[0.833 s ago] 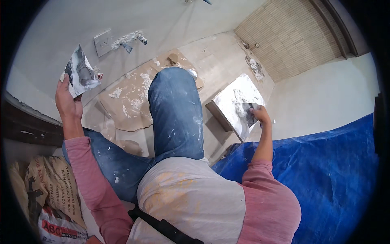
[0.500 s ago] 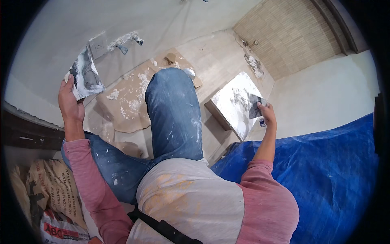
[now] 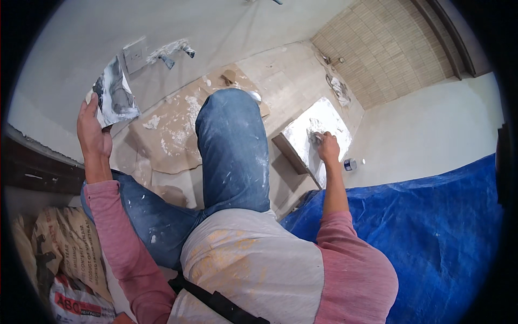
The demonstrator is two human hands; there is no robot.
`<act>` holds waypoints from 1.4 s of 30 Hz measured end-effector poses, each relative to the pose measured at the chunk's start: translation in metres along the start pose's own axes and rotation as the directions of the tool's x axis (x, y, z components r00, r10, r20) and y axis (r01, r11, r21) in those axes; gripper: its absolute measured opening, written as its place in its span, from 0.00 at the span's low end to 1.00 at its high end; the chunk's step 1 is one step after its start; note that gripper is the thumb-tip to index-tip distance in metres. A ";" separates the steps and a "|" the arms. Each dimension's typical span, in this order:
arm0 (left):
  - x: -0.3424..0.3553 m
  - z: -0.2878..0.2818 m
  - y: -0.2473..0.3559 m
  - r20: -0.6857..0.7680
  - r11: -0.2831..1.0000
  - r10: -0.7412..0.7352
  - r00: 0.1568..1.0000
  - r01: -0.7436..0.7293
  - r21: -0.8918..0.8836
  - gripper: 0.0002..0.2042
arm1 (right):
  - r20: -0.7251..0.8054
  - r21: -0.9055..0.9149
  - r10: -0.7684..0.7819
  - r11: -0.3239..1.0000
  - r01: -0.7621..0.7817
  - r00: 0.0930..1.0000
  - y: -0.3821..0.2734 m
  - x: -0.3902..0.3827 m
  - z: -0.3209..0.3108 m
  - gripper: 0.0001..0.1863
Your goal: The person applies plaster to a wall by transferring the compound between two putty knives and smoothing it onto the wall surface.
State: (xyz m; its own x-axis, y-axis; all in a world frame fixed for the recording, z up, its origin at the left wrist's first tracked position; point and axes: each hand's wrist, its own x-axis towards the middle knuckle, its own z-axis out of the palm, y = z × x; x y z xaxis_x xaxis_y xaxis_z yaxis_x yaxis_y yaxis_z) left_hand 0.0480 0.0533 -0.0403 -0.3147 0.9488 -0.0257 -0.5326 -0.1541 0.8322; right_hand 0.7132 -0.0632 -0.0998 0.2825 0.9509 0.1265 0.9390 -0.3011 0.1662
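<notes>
Near the wall on the left, my left hand [image 3: 95, 132] grips the edge of a shiny metal plate [image 3: 114, 97] smeared with white and grey filler. On the right, my right hand [image 3: 328, 148] is closed around a scraper [image 3: 317, 137], its blade mostly hidden by the fingers and the paste. The blade is down at a heap of greyish-white filler [image 3: 313, 127] on a raised white board [image 3: 329, 113]. This board has a thick brown side and stands on the floor.
Splattered cardboard [image 3: 167, 146] covers floor beyond my knees. A small jar [image 3: 350, 164] stands beside the board. Blue tarpaulin [image 3: 421, 232] spreads on the right, and sacks [image 3: 75, 254] lie at lower left. A socket plate [image 3: 135, 55] and blue pipe ends [image 3: 169, 62] sit in the wall.
My right hand has moved left across the white board with the scraper, from its right edge to the filler heap, uncovering the jar. My left hand holds the metal plate nearly still.
</notes>
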 end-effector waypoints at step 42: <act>-0.003 0.001 0.005 -0.002 0.999 0.015 1.000 -0.015 -0.029 0.15 | 0.215 0.186 -0.216 0.966 0.177 0.952 0.016 0.035 -0.014 0.26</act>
State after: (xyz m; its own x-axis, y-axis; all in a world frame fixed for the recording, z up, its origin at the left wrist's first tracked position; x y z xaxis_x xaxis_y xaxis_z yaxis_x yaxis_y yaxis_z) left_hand 0.0475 0.0505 -0.0356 -0.3243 0.9458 -0.0145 -0.5506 -0.1763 0.8159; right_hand 0.7357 -0.0357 -0.0791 0.1081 0.9861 -0.1260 0.9941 -0.1088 0.0011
